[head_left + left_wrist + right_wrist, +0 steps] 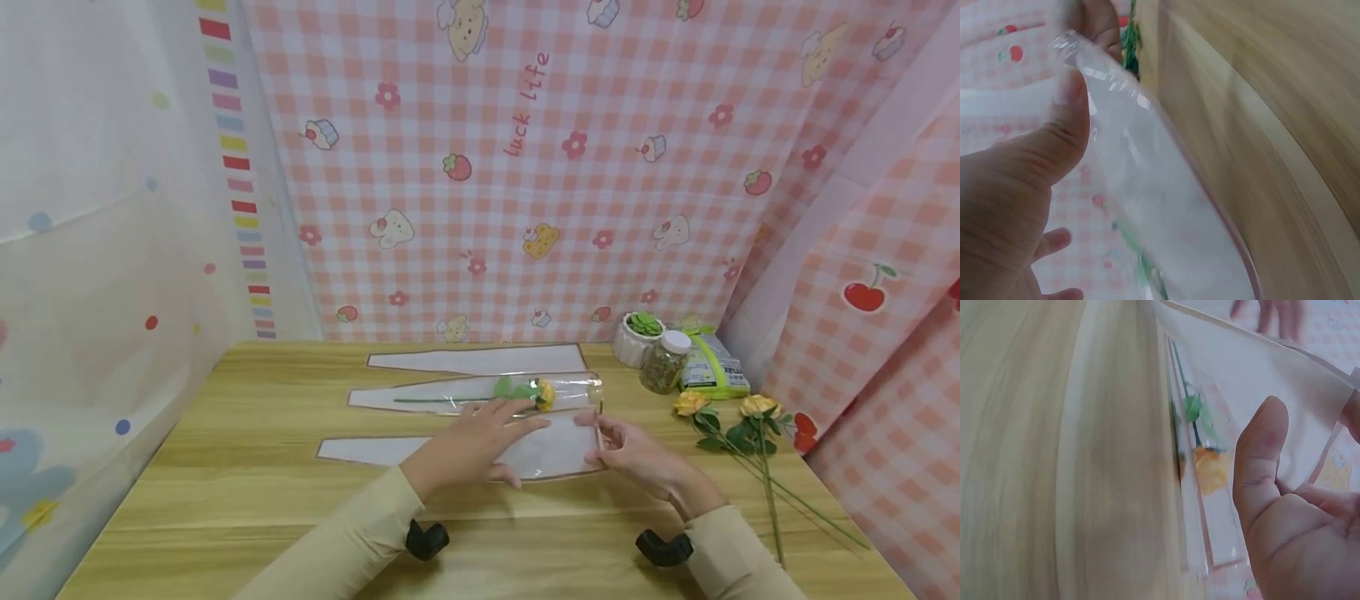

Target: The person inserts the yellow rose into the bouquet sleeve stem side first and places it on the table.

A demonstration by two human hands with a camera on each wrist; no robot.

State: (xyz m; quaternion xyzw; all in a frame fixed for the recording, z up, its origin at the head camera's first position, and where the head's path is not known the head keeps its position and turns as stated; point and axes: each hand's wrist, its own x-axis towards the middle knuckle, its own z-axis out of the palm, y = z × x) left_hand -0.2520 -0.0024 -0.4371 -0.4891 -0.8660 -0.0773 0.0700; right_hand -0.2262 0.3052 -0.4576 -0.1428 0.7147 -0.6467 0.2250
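A clear flower sleeve [547,454] with a white face and brown edging lies nearest me on the table, its wide end to the right. My left hand [480,442] rests over its middle with the fingers stretched out. At the wide end, my right hand [641,457] holds the edge between thumb and fingers; the right wrist view shows the thumb [1263,450] in front of the sheet. Behind lies a second sleeve [375,398] with a yellow rose [546,395] inside, its green stem pointing left. Farther back is a third sleeve [480,360], flat.
Two yellow-orange roses [759,407] lie at the right of the wooden table [225,467]. A potted succulent [633,342], a lidded jar [666,363] of dried material and a green-and-grey packet [712,367] stand at the back right. A checked cloth [480,208] hangs behind.
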